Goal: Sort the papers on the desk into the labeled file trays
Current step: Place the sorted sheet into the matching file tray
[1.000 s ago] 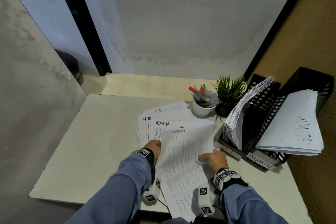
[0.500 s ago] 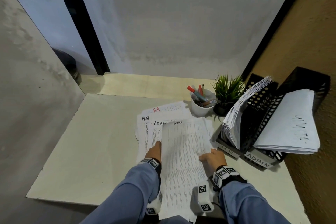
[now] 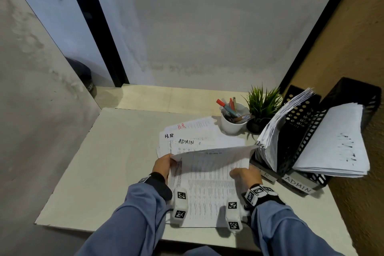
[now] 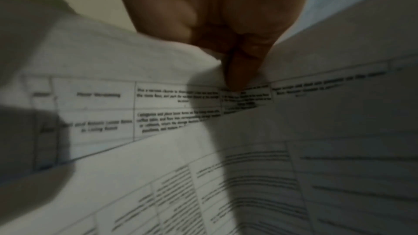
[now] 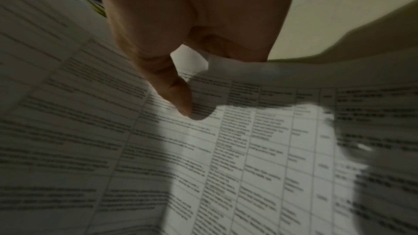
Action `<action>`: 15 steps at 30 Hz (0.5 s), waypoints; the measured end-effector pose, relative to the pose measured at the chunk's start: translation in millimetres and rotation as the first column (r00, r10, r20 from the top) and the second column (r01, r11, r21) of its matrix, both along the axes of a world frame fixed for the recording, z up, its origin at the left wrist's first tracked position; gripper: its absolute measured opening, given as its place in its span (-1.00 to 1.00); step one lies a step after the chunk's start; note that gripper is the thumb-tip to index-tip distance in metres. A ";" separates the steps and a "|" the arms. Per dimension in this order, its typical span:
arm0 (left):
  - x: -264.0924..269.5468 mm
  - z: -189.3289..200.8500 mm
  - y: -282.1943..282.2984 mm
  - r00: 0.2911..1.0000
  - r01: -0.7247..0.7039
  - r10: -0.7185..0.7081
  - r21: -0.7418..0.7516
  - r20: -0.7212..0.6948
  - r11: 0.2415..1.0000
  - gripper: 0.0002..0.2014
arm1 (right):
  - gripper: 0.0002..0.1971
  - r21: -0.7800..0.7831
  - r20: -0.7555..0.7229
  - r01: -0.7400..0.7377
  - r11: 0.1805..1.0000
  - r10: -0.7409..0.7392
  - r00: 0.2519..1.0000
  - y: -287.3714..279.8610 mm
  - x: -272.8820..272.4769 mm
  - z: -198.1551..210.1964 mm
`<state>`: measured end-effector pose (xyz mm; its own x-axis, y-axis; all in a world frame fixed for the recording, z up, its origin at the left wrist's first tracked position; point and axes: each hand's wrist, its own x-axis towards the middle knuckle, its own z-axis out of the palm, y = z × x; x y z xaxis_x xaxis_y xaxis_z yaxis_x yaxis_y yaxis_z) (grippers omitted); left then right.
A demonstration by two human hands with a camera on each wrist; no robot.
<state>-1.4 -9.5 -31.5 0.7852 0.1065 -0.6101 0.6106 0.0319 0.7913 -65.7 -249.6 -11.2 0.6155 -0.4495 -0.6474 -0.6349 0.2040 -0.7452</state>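
I hold a printed sheet (image 3: 207, 189) by its two side edges, lifted above the desk's near part. Its far end, marked ADMIN, bends up and over toward me. My left hand (image 3: 165, 163) pinches the left edge; in the left wrist view the thumb (image 4: 239, 72) presses on the sheet (image 4: 316, 176). My right hand (image 3: 244, 173) pinches the right edge, thumb (image 5: 178, 99) on the print (image 5: 237, 149). Behind lies a loose pile of papers (image 3: 187, 137) marked H.R and ADMIN. At the right stand the black H.R tray (image 3: 268, 175) and ADMIN tray (image 3: 297, 186), both holding papers.
A white cup of pens (image 3: 232, 123) and a small potted plant (image 3: 262, 108) stand behind the pile, next to the trays. Walls close the desk (image 3: 104, 162) in at the left, back and right. The desk's left half is bare board.
The sheet leaned to the right a second ago, then was held straight and flatter. Now its far end has flopped over toward me. Both hands keep their hold.
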 end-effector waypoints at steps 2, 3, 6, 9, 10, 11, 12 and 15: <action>-4.5 1.4 -0.1 0.999 -0.039 0.038 -0.027 -0.033 0.999 -0.79 | -0.78 0.043 0.044 0.005 0.999 -0.007 0.999 4.3 -0.1 6.9; -7.3 4.0 0.3 0.998 -0.045 0.044 -0.023 -0.040 0.999 -0.74 | -0.76 0.075 0.074 0.002 0.997 -0.008 0.997 5.2 -0.2 9.6; -11.9 -1.3 0.9 0.996 -0.023 0.014 -0.106 -0.083 0.994 -0.55 | -0.71 0.144 0.110 -0.035 0.989 0.019 0.994 5.6 -0.3 18.5; -12.5 -1.1 -4.2 0.995 0.035 -0.038 -0.032 -0.096 0.999 -0.65 | -0.71 0.130 0.037 -0.083 0.988 0.079 0.996 3.9 6.1 5.8; -11.9 0.3 -5.0 0.996 0.023 -0.022 0.009 -0.081 1.000 -0.65 | -0.79 0.099 0.014 -0.077 0.992 0.076 0.997 2.6 7.2 1.5; -11.0 -0.9 -4.9 0.998 -0.004 0.007 0.053 -0.067 0.999 -0.65 | -0.85 0.085 -0.009 -0.078 0.993 0.079 0.997 1.3 7.6 -2.2; -9.1 -6.6 -3.1 1.000 0.003 0.000 0.121 -0.027 0.993 -0.66 | -0.80 0.077 -0.033 -0.071 0.995 0.073 0.997 -0.5 7.0 -4.7; -6.9 -11.8 0.6 0.994 0.102 -0.104 0.401 -0.016 0.910 -0.74 | -0.55 0.113 0.006 -0.062 0.992 0.062 0.998 -2.4 4.3 -9.3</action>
<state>-8.2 -8.9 -43.4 0.8084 0.2594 -0.5283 0.5886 -0.3518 0.7279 -61.4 -252.0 -20.5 0.6419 -0.3344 -0.6900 -0.6469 0.2470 -0.7215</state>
